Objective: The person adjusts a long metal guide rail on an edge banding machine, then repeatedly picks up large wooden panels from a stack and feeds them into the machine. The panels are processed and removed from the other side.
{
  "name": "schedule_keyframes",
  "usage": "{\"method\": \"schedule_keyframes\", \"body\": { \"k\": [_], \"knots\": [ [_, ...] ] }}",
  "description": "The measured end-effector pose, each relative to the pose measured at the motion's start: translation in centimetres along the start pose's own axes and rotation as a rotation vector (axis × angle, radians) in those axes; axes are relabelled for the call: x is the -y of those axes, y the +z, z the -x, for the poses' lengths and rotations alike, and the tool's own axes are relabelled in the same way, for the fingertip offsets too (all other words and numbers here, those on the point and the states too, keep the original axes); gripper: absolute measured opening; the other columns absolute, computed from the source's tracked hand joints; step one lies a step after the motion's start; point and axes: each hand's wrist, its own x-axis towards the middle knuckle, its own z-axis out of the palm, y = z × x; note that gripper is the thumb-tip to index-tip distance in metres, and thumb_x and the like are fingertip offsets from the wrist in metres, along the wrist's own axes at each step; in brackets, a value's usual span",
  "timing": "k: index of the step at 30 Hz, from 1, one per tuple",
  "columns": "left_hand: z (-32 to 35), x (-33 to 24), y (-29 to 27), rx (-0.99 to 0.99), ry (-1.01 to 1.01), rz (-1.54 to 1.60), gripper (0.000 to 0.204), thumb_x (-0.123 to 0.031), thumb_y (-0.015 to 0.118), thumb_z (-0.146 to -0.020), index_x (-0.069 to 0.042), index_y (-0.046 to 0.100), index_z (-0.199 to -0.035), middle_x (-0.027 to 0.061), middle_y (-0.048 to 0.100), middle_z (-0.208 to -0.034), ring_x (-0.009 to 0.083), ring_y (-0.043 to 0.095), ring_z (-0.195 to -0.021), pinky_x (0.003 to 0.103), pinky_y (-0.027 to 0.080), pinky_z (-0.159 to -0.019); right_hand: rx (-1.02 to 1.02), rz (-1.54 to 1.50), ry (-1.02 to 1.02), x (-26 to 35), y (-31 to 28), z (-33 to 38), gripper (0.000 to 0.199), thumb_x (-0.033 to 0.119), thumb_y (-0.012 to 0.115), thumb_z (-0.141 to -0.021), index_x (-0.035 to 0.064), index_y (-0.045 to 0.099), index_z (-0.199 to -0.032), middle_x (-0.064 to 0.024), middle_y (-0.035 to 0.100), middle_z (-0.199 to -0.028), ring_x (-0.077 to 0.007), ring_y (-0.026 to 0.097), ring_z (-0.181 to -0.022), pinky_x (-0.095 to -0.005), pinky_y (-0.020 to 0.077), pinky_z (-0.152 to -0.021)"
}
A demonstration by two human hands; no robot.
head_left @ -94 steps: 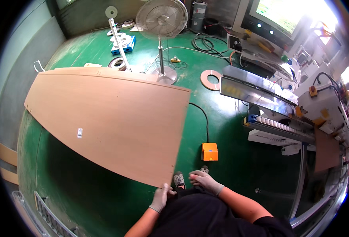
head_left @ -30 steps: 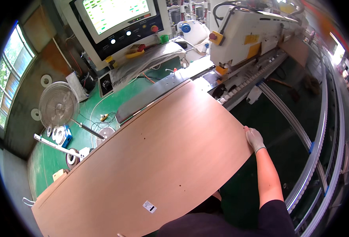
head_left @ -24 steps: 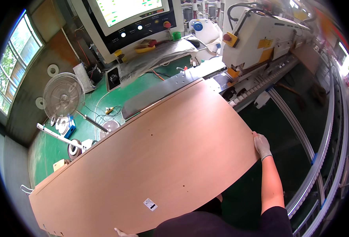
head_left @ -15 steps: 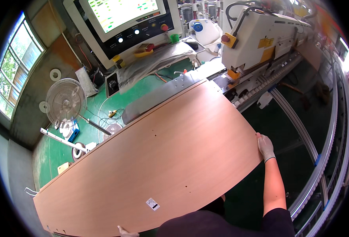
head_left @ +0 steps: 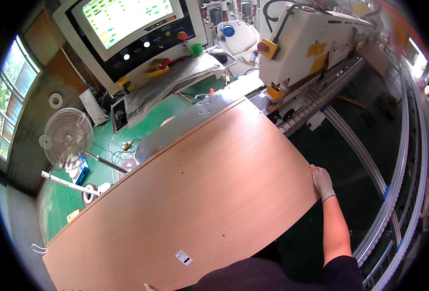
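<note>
A large wood-grain panel (head_left: 190,203) spans the view, lying nearly flat. It carries a small white label (head_left: 184,257) and several small dark holes. My right hand (head_left: 324,183), in a pale glove, is closed round the panel's right edge, thumb on top and the other fingers mostly hidden. At the near edge, by the bottom of the picture, only the thumb side of my left hand (head_left: 149,287) shows, resting over the panel's edge. The far long edge of the panel lies along a grey metal machine table (head_left: 175,132).
A white machine head (head_left: 306,48) with a red button stands beyond the panel's far right corner, above a roller track (head_left: 316,94). A control console (head_left: 127,36) stands at the back. Left are a standing fan (head_left: 69,138) and cables. Curved metal rails (head_left: 402,184) run along the right.
My view has turned slightly, so the console, fan and machine sit farther left. Less of my left hand shows at the bottom edge. My right hand keeps its hold on the panel.
</note>
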Motion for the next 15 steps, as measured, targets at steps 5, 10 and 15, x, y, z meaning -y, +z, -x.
{"method": "schedule_keyframes", "body": {
  "k": [5, 10, 15],
  "knots": [
    [2.1, 0.9, 2.4, -0.021, 0.052, -0.166, 0.091, -0.026, 0.068, -0.086, -0.008, 0.022, -0.162, 0.0163, 0.05, -0.149, 0.0273, 0.045, -0.139, 0.038, 0.038, -0.114, -0.008, 0.058, 0.038, 1.0, -1.4, -1.1, 0.055, 0.046, 0.044, -0.105, -0.0004, 0.074, -0.108, -0.0264, 0.072, -0.108, -0.0452, 0.066, -0.107, -0.0502, 0.0511, -0.092],
    [4.6, 2.8, 4.6, -0.069, 0.196, -0.513, 0.104, -0.016, 0.077, -0.076, -0.006, 0.019, -0.162, 0.0187, 0.053, -0.143, 0.0277, 0.051, -0.132, 0.037, 0.045, -0.106, -0.084, 0.099, -0.003, -1.8, -2.9, -4.0, 0.053, 0.046, 0.044, -0.104, 0.003, 0.075, -0.108, -0.023, 0.072, -0.109, -0.0437, 0.066, -0.106, -0.0504, 0.0516, -0.091],
    [8.2, 5.3, 7.3, -0.192, 0.433, -1.086, 0.118, -0.007, 0.086, -0.067, -0.004, 0.016, -0.163, 0.021, 0.056, -0.137, 0.0281, 0.057, -0.125, 0.036, 0.053, -0.099, -0.07, 0.112, -0.002, -3.3, -5.7, -7.7, 0.052, 0.046, 0.043, -0.104, 0.0051, 0.076, -0.106, -0.0218, 0.073, -0.106, -0.043, 0.067, -0.103, -0.0511, 0.0517, -0.088]
  ]
}}
